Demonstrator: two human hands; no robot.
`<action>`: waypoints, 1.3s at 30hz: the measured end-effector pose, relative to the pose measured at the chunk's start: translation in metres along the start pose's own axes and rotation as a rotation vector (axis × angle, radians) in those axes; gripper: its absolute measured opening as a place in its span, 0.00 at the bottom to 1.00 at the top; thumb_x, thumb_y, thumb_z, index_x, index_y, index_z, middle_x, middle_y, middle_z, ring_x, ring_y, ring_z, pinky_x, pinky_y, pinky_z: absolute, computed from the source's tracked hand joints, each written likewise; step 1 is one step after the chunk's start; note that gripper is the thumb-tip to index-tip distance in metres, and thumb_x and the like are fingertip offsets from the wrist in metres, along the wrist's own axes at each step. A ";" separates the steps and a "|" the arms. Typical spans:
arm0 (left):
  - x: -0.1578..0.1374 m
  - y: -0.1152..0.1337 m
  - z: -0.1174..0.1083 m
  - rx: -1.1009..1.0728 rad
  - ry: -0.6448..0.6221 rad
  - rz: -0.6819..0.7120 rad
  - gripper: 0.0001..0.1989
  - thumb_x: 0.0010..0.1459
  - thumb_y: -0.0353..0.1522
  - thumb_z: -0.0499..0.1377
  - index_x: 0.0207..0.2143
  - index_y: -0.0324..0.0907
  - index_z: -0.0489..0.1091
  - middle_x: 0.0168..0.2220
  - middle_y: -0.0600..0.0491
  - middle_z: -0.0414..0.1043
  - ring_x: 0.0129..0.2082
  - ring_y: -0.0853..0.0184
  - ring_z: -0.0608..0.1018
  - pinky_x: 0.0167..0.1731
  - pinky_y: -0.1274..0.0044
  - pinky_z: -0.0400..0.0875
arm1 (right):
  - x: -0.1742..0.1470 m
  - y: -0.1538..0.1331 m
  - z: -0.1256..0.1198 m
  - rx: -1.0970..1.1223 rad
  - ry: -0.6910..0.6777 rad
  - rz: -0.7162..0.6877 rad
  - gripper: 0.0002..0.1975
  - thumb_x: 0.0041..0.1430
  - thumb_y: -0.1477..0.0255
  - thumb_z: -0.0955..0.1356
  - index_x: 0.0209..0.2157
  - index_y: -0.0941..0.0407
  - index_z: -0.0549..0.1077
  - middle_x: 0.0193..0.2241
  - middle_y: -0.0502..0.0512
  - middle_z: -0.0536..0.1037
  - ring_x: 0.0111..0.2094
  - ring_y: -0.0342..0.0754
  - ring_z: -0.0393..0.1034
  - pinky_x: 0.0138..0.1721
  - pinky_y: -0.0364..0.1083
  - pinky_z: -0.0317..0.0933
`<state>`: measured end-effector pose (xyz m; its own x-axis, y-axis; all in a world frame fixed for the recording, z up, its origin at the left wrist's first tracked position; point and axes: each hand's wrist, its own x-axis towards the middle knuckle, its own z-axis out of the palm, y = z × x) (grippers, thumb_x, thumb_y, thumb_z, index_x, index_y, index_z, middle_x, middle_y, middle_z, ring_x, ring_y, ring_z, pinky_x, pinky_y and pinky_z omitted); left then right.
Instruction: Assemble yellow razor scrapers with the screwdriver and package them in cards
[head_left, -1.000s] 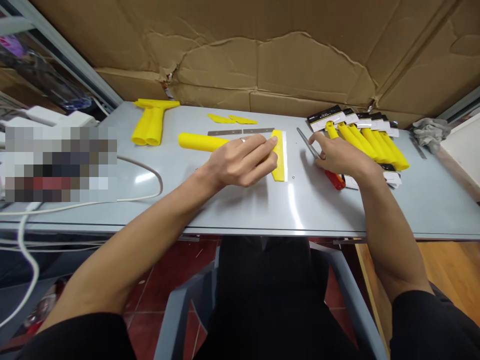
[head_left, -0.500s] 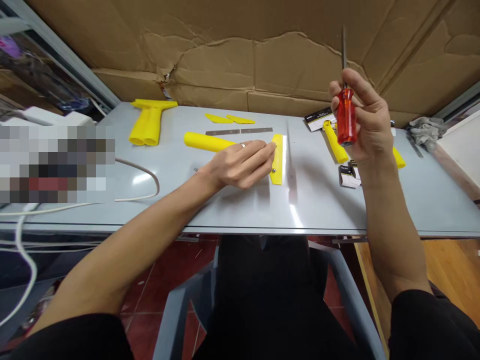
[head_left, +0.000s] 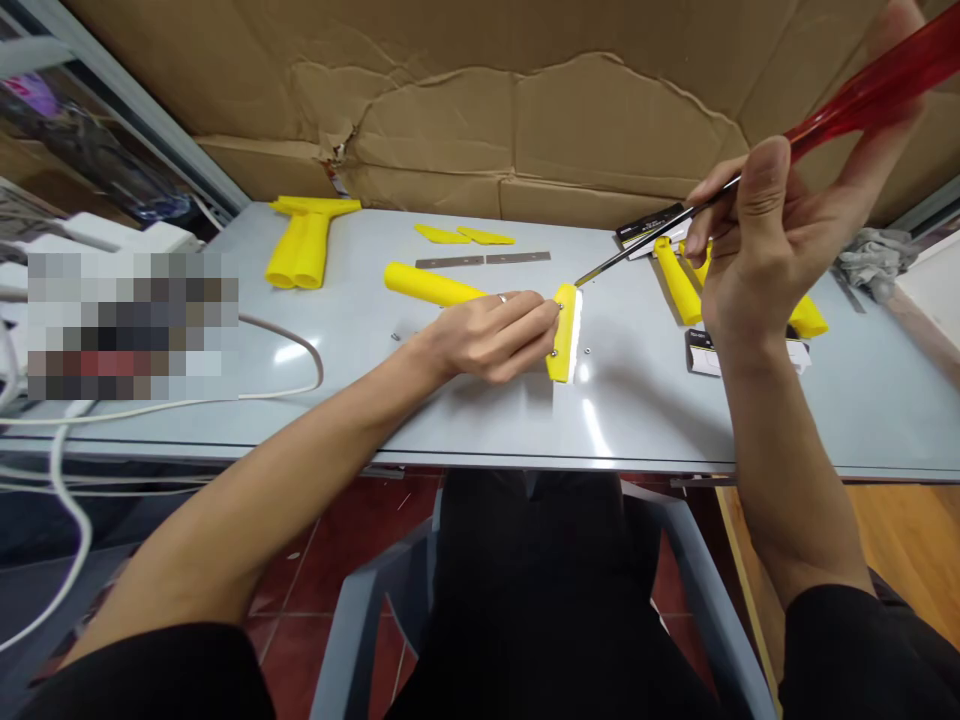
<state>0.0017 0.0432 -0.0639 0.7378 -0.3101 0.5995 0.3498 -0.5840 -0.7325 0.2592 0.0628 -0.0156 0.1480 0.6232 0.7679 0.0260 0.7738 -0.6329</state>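
My left hand is closed around a yellow scraper just above the table. The scraper's crosswise head sticks out past my fingertips, with small screws in it and a whitish strip along its outer edge. In my raised right hand is a screwdriver with a clear red handle, its shaft pinched between thumb and fingers. The shaft slants down leftward and its tip is at the upper end of the head; whether they touch I cannot tell. Beyond lie metal blades and yellow strips.
Two yellow scrapers stand at the left, near a white cable. Yellow handles, black-and-white packets and a grey cloth lie rightward. A small screw or nut rests near the head. Cardboard backs the table.
The screwdriver has swung from upright, tip up, to slanting with its tip down at the scraper head. The head has tilted slightly and shifted right in view, my left hand still on it.
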 end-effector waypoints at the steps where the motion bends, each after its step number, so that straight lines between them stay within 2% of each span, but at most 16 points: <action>1: 0.000 0.001 0.000 -0.005 -0.013 0.009 0.15 0.70 0.17 0.59 0.31 0.35 0.76 0.35 0.48 0.77 0.32 0.69 0.81 0.20 0.77 0.68 | -0.001 -0.003 0.002 0.010 0.048 -0.031 0.37 0.68 0.50 0.72 0.68 0.41 0.51 0.75 0.48 0.58 0.34 0.28 0.71 0.26 0.39 0.60; 3: 0.000 0.002 -0.001 -0.010 -0.034 0.022 0.15 0.71 0.18 0.59 0.31 0.35 0.77 0.35 0.48 0.78 0.32 0.69 0.81 0.21 0.77 0.69 | -0.001 -0.009 0.006 0.044 0.165 -0.088 0.36 0.68 0.54 0.73 0.67 0.44 0.53 0.80 0.45 0.43 0.35 0.28 0.72 0.25 0.38 0.59; 4: 0.000 0.002 -0.001 -0.011 -0.043 0.025 0.15 0.71 0.18 0.59 0.31 0.35 0.77 0.35 0.48 0.78 0.32 0.69 0.81 0.21 0.77 0.69 | 0.000 -0.010 0.007 0.043 0.186 -0.089 0.34 0.69 0.54 0.72 0.66 0.45 0.54 0.80 0.44 0.39 0.35 0.28 0.72 0.24 0.38 0.58; 6: -0.001 0.002 0.000 -0.017 -0.053 0.028 0.14 0.70 0.17 0.60 0.31 0.35 0.78 0.35 0.48 0.78 0.32 0.68 0.81 0.21 0.76 0.69 | 0.001 -0.010 0.007 0.026 0.215 -0.082 0.31 0.72 0.54 0.70 0.67 0.46 0.55 0.81 0.45 0.38 0.35 0.28 0.72 0.23 0.36 0.55; 12: 0.001 0.004 0.001 -0.021 -0.067 0.045 0.15 0.70 0.17 0.60 0.29 0.36 0.76 0.35 0.49 0.77 0.32 0.69 0.81 0.22 0.78 0.70 | 0.000 0.010 0.005 0.040 0.121 -0.090 0.37 0.68 0.46 0.71 0.69 0.44 0.56 0.81 0.45 0.41 0.37 0.30 0.76 0.18 0.35 0.51; 15: 0.002 0.005 0.001 -0.037 -0.061 0.044 0.16 0.70 0.18 0.60 0.29 0.36 0.76 0.34 0.49 0.77 0.32 0.69 0.80 0.22 0.78 0.70 | 0.000 0.023 0.005 -0.002 0.061 -0.070 0.45 0.66 0.40 0.70 0.75 0.38 0.51 0.80 0.47 0.46 0.42 0.34 0.79 0.21 0.34 0.56; 18: 0.003 0.005 0.000 -0.055 -0.049 0.037 0.15 0.69 0.17 0.61 0.28 0.36 0.76 0.33 0.50 0.76 0.31 0.70 0.80 0.22 0.77 0.71 | 0.001 0.030 0.004 0.023 0.046 -0.079 0.51 0.63 0.35 0.70 0.77 0.33 0.45 0.79 0.48 0.52 0.40 0.34 0.78 0.21 0.34 0.56; 23: 0.005 0.005 -0.002 -0.065 -0.073 0.044 0.15 0.69 0.17 0.61 0.29 0.36 0.77 0.33 0.49 0.76 0.31 0.69 0.80 0.21 0.77 0.70 | -0.003 0.026 0.003 -0.029 -0.004 0.043 0.53 0.62 0.33 0.69 0.78 0.34 0.44 0.77 0.50 0.56 0.41 0.35 0.79 0.21 0.34 0.57; 27: 0.004 0.004 -0.003 -0.059 -0.082 0.046 0.14 0.69 0.17 0.61 0.30 0.35 0.77 0.34 0.49 0.77 0.32 0.69 0.80 0.24 0.76 0.73 | -0.005 0.020 0.004 -0.075 0.005 0.006 0.50 0.63 0.31 0.66 0.76 0.35 0.45 0.76 0.48 0.59 0.41 0.35 0.79 0.22 0.35 0.61; 30: 0.003 0.004 -0.002 -0.053 -0.066 0.042 0.14 0.69 0.18 0.62 0.29 0.36 0.77 0.33 0.50 0.77 0.32 0.69 0.80 0.24 0.76 0.74 | -0.008 0.013 0.007 -0.085 0.041 -0.035 0.46 0.65 0.33 0.66 0.74 0.40 0.50 0.70 0.50 0.68 0.37 0.34 0.77 0.22 0.35 0.60; 33: 0.002 0.005 -0.001 -0.049 -0.075 0.038 0.15 0.70 0.18 0.61 0.29 0.38 0.76 0.34 0.50 0.78 0.32 0.69 0.80 0.24 0.76 0.73 | -0.013 0.000 0.010 -0.099 0.031 0.044 0.44 0.69 0.38 0.66 0.74 0.44 0.50 0.55 0.53 0.78 0.33 0.34 0.76 0.23 0.36 0.62; 36: 0.001 0.005 -0.001 -0.062 -0.072 0.045 0.14 0.69 0.18 0.62 0.30 0.36 0.76 0.35 0.48 0.78 0.33 0.68 0.81 0.23 0.76 0.72 | -0.017 -0.009 0.012 -0.133 0.013 0.097 0.45 0.70 0.38 0.65 0.76 0.45 0.48 0.40 0.51 0.78 0.30 0.36 0.75 0.24 0.37 0.63; 39: 0.001 0.005 -0.001 -0.050 -0.069 0.045 0.14 0.70 0.18 0.60 0.30 0.36 0.76 0.35 0.48 0.77 0.33 0.68 0.80 0.23 0.76 0.71 | -0.018 -0.013 0.012 -0.154 0.012 0.097 0.46 0.70 0.37 0.64 0.77 0.44 0.46 0.36 0.50 0.76 0.29 0.35 0.73 0.24 0.37 0.63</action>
<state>0.0033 0.0395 -0.0667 0.7910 -0.2852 0.5412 0.2873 -0.6079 -0.7402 0.2444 0.0432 -0.0202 0.1686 0.6917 0.7022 0.1624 0.6832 -0.7119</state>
